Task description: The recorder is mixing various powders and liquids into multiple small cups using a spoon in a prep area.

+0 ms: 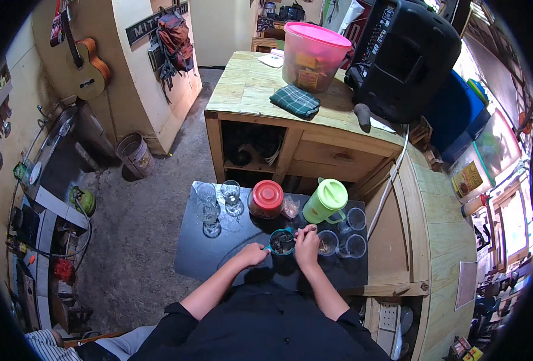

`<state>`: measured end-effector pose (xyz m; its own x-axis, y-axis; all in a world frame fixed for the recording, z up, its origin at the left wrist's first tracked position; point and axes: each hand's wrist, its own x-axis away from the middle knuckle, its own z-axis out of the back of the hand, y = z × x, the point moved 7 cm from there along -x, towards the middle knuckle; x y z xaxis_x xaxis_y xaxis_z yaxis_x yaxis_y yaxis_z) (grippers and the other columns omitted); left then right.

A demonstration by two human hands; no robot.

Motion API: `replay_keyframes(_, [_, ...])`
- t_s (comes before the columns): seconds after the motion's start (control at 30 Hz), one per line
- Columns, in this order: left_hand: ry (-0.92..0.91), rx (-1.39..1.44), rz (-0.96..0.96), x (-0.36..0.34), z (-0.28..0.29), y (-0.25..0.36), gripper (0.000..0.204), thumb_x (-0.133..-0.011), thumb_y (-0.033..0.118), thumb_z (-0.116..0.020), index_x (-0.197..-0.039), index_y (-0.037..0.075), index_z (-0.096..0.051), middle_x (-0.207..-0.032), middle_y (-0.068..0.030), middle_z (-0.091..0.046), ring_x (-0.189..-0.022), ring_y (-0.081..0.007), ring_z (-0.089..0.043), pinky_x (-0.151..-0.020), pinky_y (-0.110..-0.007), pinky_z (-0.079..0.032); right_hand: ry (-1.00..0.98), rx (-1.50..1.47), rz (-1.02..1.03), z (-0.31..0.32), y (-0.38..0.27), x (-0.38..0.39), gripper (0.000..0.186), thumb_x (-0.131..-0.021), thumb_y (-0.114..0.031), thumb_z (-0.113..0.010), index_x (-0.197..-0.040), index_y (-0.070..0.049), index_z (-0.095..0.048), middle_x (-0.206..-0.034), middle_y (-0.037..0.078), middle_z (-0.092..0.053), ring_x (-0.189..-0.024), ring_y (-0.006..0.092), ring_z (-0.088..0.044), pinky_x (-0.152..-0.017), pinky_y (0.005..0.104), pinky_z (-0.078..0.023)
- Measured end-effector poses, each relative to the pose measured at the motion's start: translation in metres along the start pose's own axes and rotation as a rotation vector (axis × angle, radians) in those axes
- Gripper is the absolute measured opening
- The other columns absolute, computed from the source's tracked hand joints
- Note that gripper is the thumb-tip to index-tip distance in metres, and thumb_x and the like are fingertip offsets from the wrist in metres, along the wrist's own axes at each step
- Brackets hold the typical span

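A small round teal-rimmed vessel [282, 242] with a short handle, a cup or a strainer, holds dark loose stuff at the table's middle. My left hand [253, 254] is closed on its handle. Just right of the rim, my right hand [306, 245] has its fingers pinched together; whatever they hold is too small to make out. Beside that hand stands a clear cup [328, 243] with some brownish bits in it. Beyond my hands are a red-lidded jar [266, 200], a small plastic bag [290, 207] and a light green pitcher [326, 201].
Several stemmed glasses [232, 195] stand at the left of the dark table [194, 259]. More clear cups [355, 245] are at its right. A wooden counter [242, 90] behind carries a pink-lidded tub [314, 60], a folded checked cloth [296, 103] and a black speaker [405, 60].
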<state>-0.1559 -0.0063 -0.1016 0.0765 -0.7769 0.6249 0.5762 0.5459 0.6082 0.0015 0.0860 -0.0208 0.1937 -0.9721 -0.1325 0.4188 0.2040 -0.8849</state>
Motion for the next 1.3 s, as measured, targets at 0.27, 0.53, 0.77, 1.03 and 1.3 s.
replay_keyframes(0.27, [0.033,0.012,-0.023,-0.001,0.0,-0.005,0.043,-0.087,0.039,-0.048,-0.103,0.002,-0.063,-0.107,-0.0249,-0.06,-0.102,-0.0402,-0.056,-0.089,-0.045,-0.043,-0.082,0.224,0.066,-0.007,-0.012,0.014,0.013,-0.087,-0.004,-0.048,-0.095,0.002,-0.04,-0.082,0.022,-0.053,-0.078,0.0413,-0.055,-0.068,0.0476,-0.042])
replay_keyframes(0.53, [0.008,0.026,0.002,0.001,-0.001,-0.002,0.042,-0.087,0.039,-0.048,-0.101,0.003,-0.064,-0.104,-0.0239,-0.062,-0.101,-0.0396,-0.057,-0.089,-0.045,-0.043,-0.136,0.15,0.117,-0.013,-0.003,0.017,0.012,-0.086,0.002,-0.041,-0.096,0.001,-0.037,-0.082,0.02,-0.054,-0.077,0.0374,-0.057,-0.07,0.0435,-0.045])
replay_keyframes(0.77, [0.038,0.011,-0.055,0.0,0.003,0.001,0.042,-0.088,0.04,-0.048,-0.097,0.002,-0.064,-0.097,-0.0242,-0.063,-0.093,-0.0395,-0.059,-0.083,-0.045,-0.044,-0.079,-0.149,0.095,-0.006,-0.004,0.007,0.007,-0.085,0.003,-0.044,-0.09,0.0,-0.044,-0.077,0.016,-0.059,-0.072,0.0284,-0.062,-0.065,0.0373,-0.048])
replay_keyframes(1.03, [0.013,0.037,-0.006,0.001,0.001,-0.002,0.042,-0.088,0.04,-0.047,-0.099,0.003,-0.065,-0.102,-0.0237,-0.062,-0.099,-0.0399,-0.057,-0.087,-0.045,-0.043,-0.1,-0.177,0.057,0.0,0.009,0.003,0.005,-0.084,0.004,-0.047,-0.084,0.0,-0.05,-0.074,0.011,-0.062,-0.073,0.019,-0.065,-0.065,0.0312,-0.053])
replay_keyframes(1.3, [0.009,0.019,-0.024,0.0,0.001,-0.001,0.042,-0.088,0.038,-0.047,-0.099,0.003,-0.065,-0.1,-0.0234,-0.063,-0.098,-0.039,-0.058,-0.086,-0.044,-0.044,-0.189,-0.177,-0.05,0.006,0.014,0.005,0.007,-0.083,0.006,-0.047,-0.085,0.001,-0.051,-0.081,0.011,-0.065,-0.077,0.0146,-0.066,-0.06,0.0277,-0.054])
